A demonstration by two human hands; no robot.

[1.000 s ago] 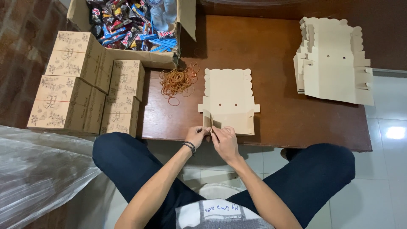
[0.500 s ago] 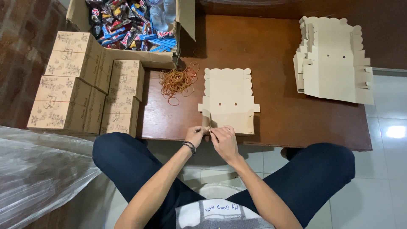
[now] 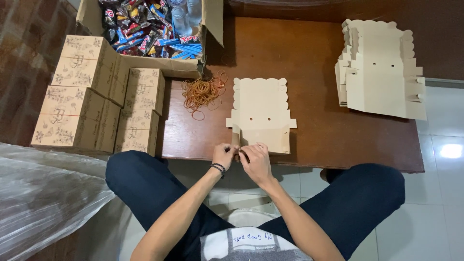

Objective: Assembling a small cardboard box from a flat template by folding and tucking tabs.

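While both hands, left hand [image 3: 224, 155] and right hand [image 3: 256, 162], pinch the flat box blank [image 3: 261, 113] at the table's [image 3: 314, 87] near edge, a crooked fold could tear its flap.

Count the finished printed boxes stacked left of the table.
4 visible: two larger printed boxes, far and near, and two narrower ones beside the table, far and near. More may be hidden underneath.
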